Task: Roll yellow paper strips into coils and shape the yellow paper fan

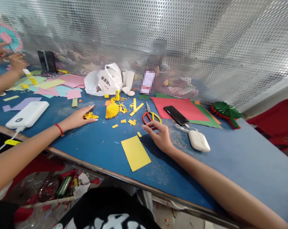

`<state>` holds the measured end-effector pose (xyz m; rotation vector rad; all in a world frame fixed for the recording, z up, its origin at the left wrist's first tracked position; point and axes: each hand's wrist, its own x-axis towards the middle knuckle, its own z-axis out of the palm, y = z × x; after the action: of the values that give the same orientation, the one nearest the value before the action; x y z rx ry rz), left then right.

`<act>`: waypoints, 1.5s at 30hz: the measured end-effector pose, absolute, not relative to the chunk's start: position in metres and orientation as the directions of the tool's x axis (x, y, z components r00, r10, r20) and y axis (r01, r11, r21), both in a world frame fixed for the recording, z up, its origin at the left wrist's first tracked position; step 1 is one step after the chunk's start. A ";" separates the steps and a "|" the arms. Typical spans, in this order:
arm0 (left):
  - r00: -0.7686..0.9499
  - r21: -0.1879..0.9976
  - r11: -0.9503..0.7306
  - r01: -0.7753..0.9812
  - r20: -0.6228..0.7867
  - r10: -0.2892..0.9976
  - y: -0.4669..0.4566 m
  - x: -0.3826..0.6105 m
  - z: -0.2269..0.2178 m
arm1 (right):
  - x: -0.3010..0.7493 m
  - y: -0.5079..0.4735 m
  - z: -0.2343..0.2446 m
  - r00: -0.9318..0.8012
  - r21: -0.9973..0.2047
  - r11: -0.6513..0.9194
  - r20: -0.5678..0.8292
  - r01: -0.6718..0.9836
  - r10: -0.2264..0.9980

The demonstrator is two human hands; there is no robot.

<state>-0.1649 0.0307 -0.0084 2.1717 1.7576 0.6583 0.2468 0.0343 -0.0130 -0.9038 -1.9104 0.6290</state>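
On the blue desk (232, 156), your left hand (76, 118) lies palm down, its fingers reaching over a clump of yellow paper scraps (90, 116). It closes narrowly around them, though you cannot tell whether they are actually pinched. A red cord (59, 129) circles that wrist. Your right hand (158, 136) holds nothing: its fingers curve loosely, the tips just beside the red-and-yellow scissors (150, 117), whose blades point away from you. Between your hands sit a pleated yellow fan (112, 111) and loose yellow strips (135, 107), with a yellow sheet (135, 153) nearer you. Behind the fan stands a yellow glue stick (117, 94). Further back, a white plastic bag (103, 80) carries dark printed characters, too creased to read. To the right, a black phone (176, 115) lies on red paper (179, 108) over green sheets, near a white case (198, 141) on a cable. A white power bank (27, 114) at left shows only a round dark mark, with no legible brand. Past it, a co-worker's hand (17, 62) is raised near a pink-and-blue paper fan (7, 36), above pastel paper (55, 87). A perforated metal screen (182, 41) rises behind.
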 end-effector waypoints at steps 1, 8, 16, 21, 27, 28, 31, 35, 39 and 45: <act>0.186 0.481 -0.260 0.838 0.196 0.963 0.038 -0.161 -0.010 | 0.247 0.034 -0.013 -0.323 -0.726 0.599 0.508 0.339 0.799; 0.188 0.601 -0.315 0.734 0.265 0.946 0.077 -0.144 -0.014 | 0.247 0.036 -0.015 -0.305 -0.728 0.589 0.506 0.349 0.807; 0.146 0.828 -0.210 0.520 0.155 0.977 0.071 -0.153 -0.010 | 0.247 0.034 -0.014 -0.302 -0.729 0.592 0.511 0.343 0.805; 0.061 0.923 -0.180 0.341 0.169 0.984 0.071 -0.154 -0.005 | 0.247 0.036 -0.015 -0.312 -0.719 0.595 0.508 0.359 0.803; -0.003 0.930 -0.224 0.291 0.235 0.972 0.072 -0.153 -0.005 | 0.246 0.037 -0.015 -0.276 -0.694 0.608 0.541 0.386 0.794; 0.030 0.909 -0.235 0.346 0.239 0.971 0.072 -0.152 -0.006 | 0.245 0.037 -0.015 -0.268 -0.688 0.611 0.550 0.392 0.791; 0.155 0.790 -0.292 0.539 0.247 0.956 0.073 -0.148 -0.009 | 0.244 0.037 -0.016 -0.259 -0.670 0.624 0.571 0.401 0.779; 0.165 0.733 -0.329 0.595 0.289 0.943 0.075 -0.144 -0.010 | 0.242 0.038 -0.013 -0.267 -0.625 0.664 0.614 0.410 0.743; 0.200 0.672 -0.374 0.639 0.325 0.924 0.076 -0.141 -0.006 | 0.242 0.037 0.000 -0.220 -0.583 0.694 0.677 0.422 0.702; 0.152 0.605 -0.327 0.726 0.324 0.934 0.075 -0.140 -0.006 | 0.253 0.024 0.028 -0.246 -0.371 0.774 0.801 0.513 0.546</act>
<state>-0.1396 0.0755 -0.0062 2.1278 1.6007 0.9588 0.2529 0.0243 0.0276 -0.8063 -1.8963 0.0387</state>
